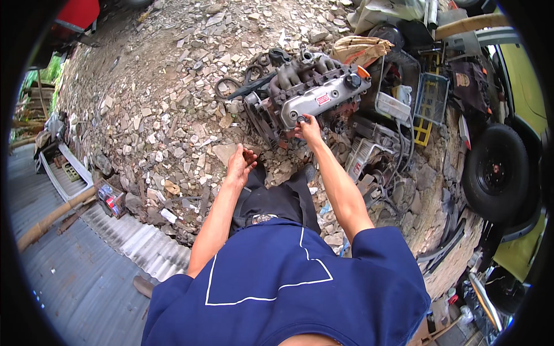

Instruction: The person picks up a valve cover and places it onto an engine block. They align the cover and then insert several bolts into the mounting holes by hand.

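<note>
An engine [274, 95] lies on the rubble in front of me, with a silver valve cover [321, 100] on its near top side. A black oil filler cap [352, 81] sits toward the cover's right end. At the left end of the cover, my right hand [310, 130] pinches a small dark round part [301, 119]; the fingers hide some of it, and its exact kind cannot be made out. My left hand [241, 165] hangs over the ground in front of my legs, palm partly up, fingers loosely bent and apart, holding nothing.
Black belts or hoses [228, 87] lie left of the engine. Crates [431, 95], a sack [360, 51] and loose engine parts crowd the right, before a wheel [495, 168]. Corrugated metal sheets [86, 271] cover the left near side. Broken stone [167, 127] makes the ground uneven.
</note>
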`<state>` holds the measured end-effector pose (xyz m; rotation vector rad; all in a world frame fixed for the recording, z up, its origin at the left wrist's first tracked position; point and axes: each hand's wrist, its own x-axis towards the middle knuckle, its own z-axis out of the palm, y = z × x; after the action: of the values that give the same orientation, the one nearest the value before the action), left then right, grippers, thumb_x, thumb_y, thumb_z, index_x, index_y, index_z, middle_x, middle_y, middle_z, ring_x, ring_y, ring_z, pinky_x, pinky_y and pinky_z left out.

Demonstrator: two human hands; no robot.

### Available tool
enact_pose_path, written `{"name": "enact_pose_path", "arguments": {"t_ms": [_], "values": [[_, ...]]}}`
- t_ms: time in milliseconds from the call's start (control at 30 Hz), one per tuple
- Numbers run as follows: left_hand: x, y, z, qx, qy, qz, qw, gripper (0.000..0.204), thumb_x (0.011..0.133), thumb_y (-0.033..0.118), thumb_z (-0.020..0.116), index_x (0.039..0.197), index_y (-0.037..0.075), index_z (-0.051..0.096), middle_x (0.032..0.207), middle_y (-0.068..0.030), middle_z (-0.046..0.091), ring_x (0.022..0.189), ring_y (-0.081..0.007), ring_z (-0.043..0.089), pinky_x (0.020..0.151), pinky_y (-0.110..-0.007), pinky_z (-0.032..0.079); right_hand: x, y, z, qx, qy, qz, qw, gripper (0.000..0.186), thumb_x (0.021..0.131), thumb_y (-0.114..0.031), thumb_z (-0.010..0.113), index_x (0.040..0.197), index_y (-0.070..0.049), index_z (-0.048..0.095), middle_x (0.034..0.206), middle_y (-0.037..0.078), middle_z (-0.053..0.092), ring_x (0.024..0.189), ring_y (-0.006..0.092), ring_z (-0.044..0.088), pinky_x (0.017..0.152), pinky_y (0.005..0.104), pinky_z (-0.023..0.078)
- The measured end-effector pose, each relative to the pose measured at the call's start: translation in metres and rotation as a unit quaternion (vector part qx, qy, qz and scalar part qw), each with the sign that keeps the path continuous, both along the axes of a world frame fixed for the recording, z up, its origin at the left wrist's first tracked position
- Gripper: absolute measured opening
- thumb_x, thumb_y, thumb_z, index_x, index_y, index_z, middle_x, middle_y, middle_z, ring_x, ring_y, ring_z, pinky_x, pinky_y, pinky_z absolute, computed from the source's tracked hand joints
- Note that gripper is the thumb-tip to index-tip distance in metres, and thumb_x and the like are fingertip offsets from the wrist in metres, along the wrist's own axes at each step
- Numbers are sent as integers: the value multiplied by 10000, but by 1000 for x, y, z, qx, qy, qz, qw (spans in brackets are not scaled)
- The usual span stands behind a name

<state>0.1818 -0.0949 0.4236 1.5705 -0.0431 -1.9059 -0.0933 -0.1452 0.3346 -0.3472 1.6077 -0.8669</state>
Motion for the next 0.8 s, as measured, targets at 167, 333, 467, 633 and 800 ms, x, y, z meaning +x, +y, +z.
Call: {"name": "enact_pose_path", "arguments": {"t_ms": [167, 333, 467, 633, 800], "values": [[22, -2, 3, 12, -44, -72, 996, 309, 993, 447, 490, 910, 153, 534, 692, 65, 489, 623, -93, 496, 618, -294, 442, 16, -14, -7, -8, 2, -35, 999, 353, 978, -95, 484, 1325, -141, 445, 967, 79, 673, 716, 134, 645, 552, 297, 568], [44, -8, 9, 12, -57, -95, 994, 306, 994, 447, 487, 915, 155, 529, 677, 68, 481, 623, -88, 490, 620, -287, 430, 24, -30, -10, 51, 38, -14, 998, 355, 993, -131, 465, 1347, -153, 454, 943, 64, 685, 682, 123, 641, 523, 291, 548], [54, -6, 8, 13, -66, -86, 994, 307, 995, 448, 485, 911, 156, 528, 677, 69, 478, 634, -91, 491, 627, -292, 425, 23, -24, -20, 58, 88, -5, 994, 380, 1010, -153, 433, 1389, -159, 430, 897, 53, 690, 651, 98, 626, 497, 271, 531], [60, -1, 7, -1, -65, -63, 996, 273, 981, 399, 538, 950, 129, 565, 699, 63, 493, 617, -81, 505, 599, -268, 447, 24, -7, -15, -31, 345, 124, 930, 524, 861, -195, 605, 1372, -185, 494, 943, 170, 682, 950, 321, 651, 871, 406, 478], [30, -6, 17, -24, -78, -102, 991, 245, 931, 309, 644, 1066, 114, 585, 803, 39, 591, 692, -85, 556, 630, -266, 456, 15, 3, -8, -52, 384, 207, 898, 527, 872, -203, 591, 1385, -161, 480, 999, 182, 676, 931, 318, 652, 854, 405, 490]]}}
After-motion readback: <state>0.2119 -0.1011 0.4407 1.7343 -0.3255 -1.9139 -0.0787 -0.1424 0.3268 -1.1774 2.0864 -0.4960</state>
